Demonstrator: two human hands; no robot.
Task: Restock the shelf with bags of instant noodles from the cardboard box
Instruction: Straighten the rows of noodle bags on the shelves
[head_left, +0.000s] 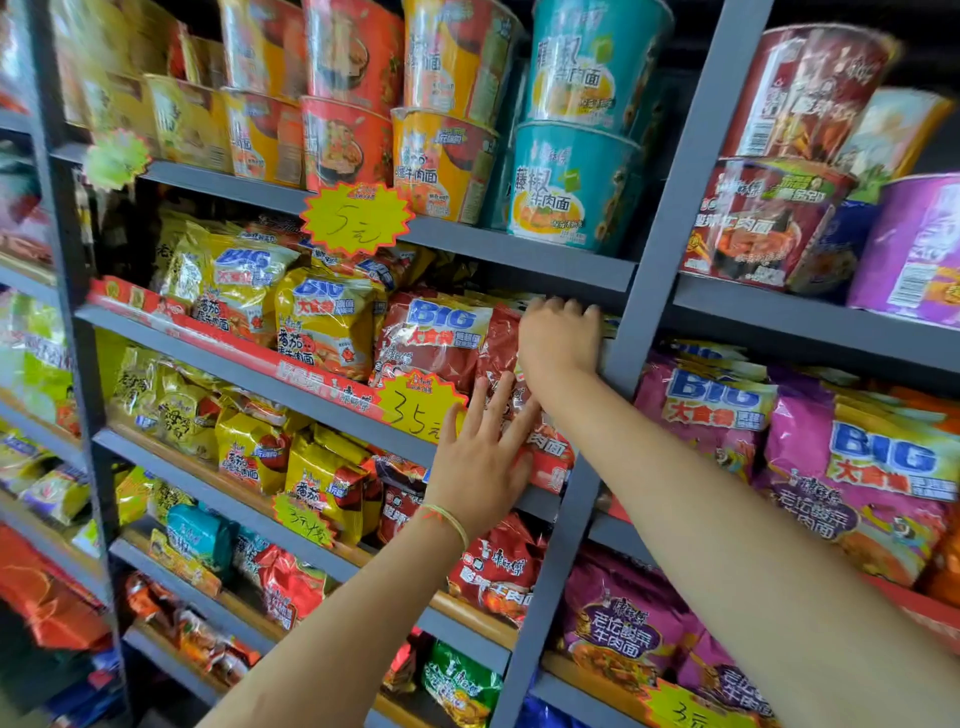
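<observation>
red noodle bag (511, 415): left hand (480, 467) pressing flat-fingered, right hand (561, 343) pushing its top, grip unclear; seating squarely behind shelf (234, 353) lip advised.

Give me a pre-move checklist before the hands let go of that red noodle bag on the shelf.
1. Left hand flat against the red noodle bag: ok.
2. Right hand on the bag's top: ok.
3. Bag fully behind the shelf edge: not ok, it overhangs.
4. Yellow 3.5 price tag unobstructed: ok.
5. Room behind the bag: cannot tell.
6. Cardboard box within reach: cannot tell, not in view.
</observation>
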